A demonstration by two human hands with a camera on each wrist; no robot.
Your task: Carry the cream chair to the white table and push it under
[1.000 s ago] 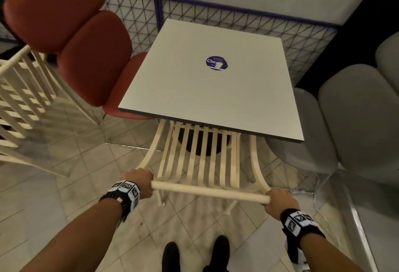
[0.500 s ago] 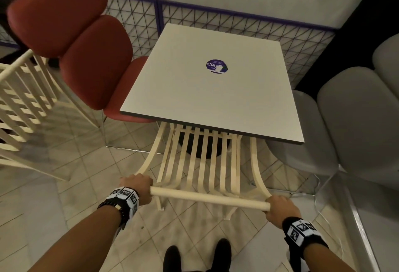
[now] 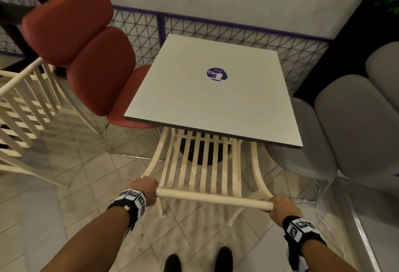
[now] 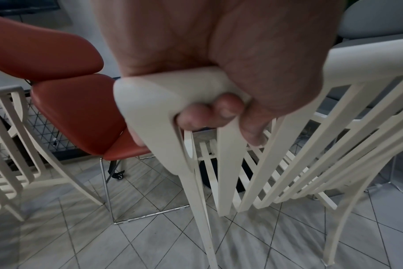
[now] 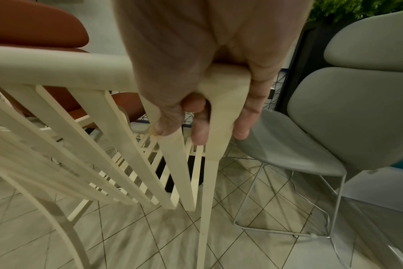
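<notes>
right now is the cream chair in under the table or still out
Partly in: the cream chair seat runs beneath the white table edge; its backrest remains outside.

Matt cream chair [image 3: 200, 163], smooth white table [image 3: 216, 103]

Head view: high, angled down over desk [image 3: 213, 99]. Wrist views: close, facing forward-down; all share chair [image 3: 200, 168] top rail.

Cream slatted wooden chair [image 3: 200, 170] partly under near edge of white square table [image 3: 216, 107], red padded chair [image 3: 86, 55] at left edge, grey padded chair [image 3: 345, 124] at right edge
</notes>
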